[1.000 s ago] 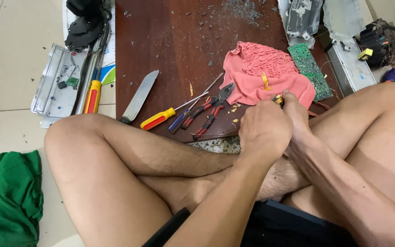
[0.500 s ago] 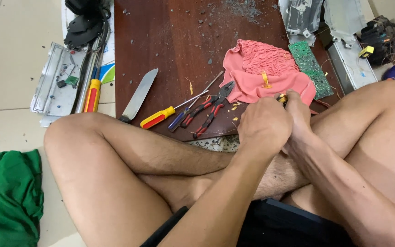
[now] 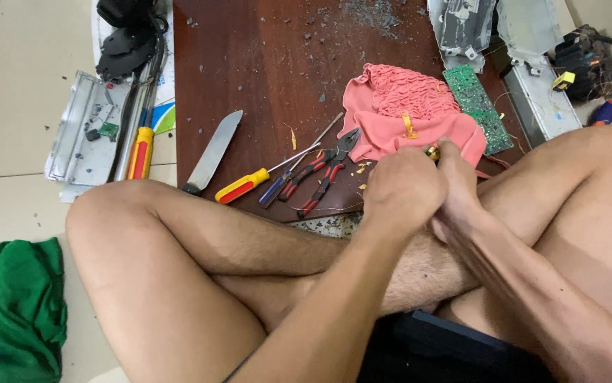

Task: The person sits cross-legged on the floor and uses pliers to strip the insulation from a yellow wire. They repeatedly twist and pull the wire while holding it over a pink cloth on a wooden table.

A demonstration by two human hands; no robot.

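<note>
Both hands, left point(image 3: 401, 190) and right point(image 3: 455, 181), are pressed together, pinching a small yellow part point(image 3: 432, 152). At their 12 o'clock lies a pink cloth point(image 3: 398, 113) on the worktop point(image 3: 263, 78); red pliers point(image 3: 323, 174) sit at 9 o'clock.

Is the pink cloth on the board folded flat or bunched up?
Bunched up: the pink cloth lies crumpled in uneven folds on the wooden board, beside the green circuit board.

The table point(image 3: 249, 64) is dark wood with a dull sheen, gritty with grey crumbs at its far edge. The knife point(image 3: 211, 152) has a bare matt metal blade. The screwdriver point(image 3: 245, 186) has a glossy yellow-and-red plastic handle; the pliers point(image 3: 323, 177) have red rubbery grips. The pink cloth point(image 3: 405, 117) is soft and puckered. The circuit board point(image 3: 477, 106) is matt green. The floor point(image 3: 8, 78) is smooth pale tile.
</note>
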